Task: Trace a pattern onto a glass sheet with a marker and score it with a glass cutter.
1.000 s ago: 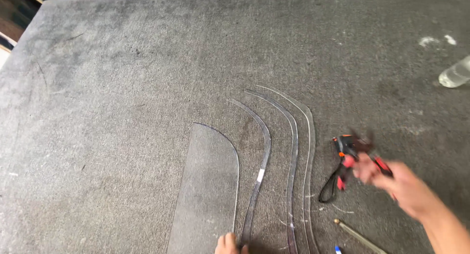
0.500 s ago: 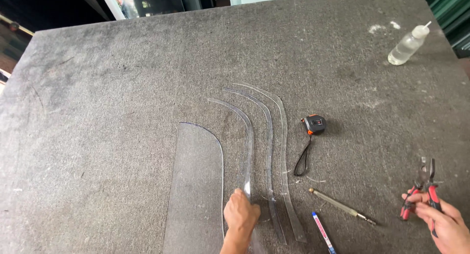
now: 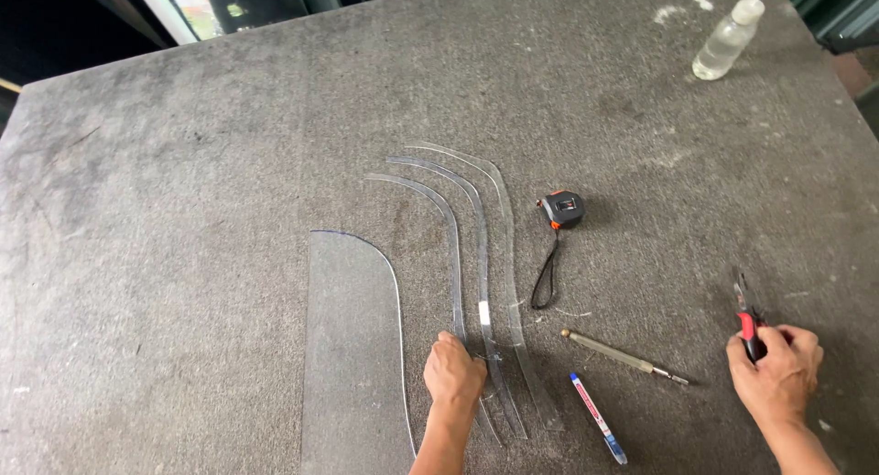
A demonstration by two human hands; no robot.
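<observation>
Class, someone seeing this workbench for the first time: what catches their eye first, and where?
Three curved clear strips fan across the grey table at centre, the left hand pressing their lower ends. At the lower right, the right hand grips red-handled pliers.

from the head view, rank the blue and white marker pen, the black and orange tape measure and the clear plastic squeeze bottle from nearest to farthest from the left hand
1. Blue and white marker pen: just right of the left hand, near the table's front edge.
2. Black and orange tape measure: further up and to the right, mid-table.
3. Clear plastic squeeze bottle: far right corner.
</observation>
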